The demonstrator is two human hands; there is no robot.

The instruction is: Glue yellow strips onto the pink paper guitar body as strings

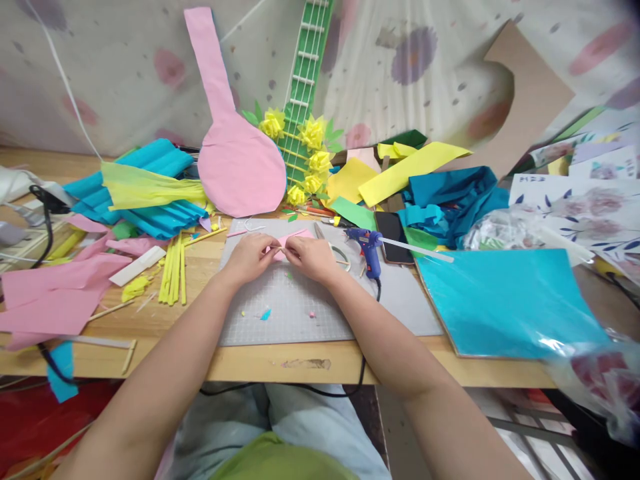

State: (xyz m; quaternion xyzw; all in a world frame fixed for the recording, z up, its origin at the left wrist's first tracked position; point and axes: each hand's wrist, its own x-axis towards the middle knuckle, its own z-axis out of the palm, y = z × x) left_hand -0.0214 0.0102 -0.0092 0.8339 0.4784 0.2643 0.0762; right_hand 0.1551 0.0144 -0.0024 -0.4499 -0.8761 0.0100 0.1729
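Note:
My left hand (251, 257) and my right hand (311, 257) meet over the upper part of the grey cutting mat (290, 313). Both are closed, fingertips pinched together on a thin, light stick-like piece (281, 249) too small to make out well. Behind the fingers lies a piece of pink paper (300, 235), partly hidden by my hands. Just right of my right hand are scissors and a roll of tape (341, 256). A blue glue gun (369, 252) with a long clear stick rests farther right on the mat.
A pink banjo-shaped cutout (243, 163) and a green stringed neck (305, 87) with yellow flowers lean at the back. Yellow strips (173, 270) and pink paper (60, 293) lie left. A phone (393, 233) and blue sheets (505, 300) are right. A black cord hangs over the table edge.

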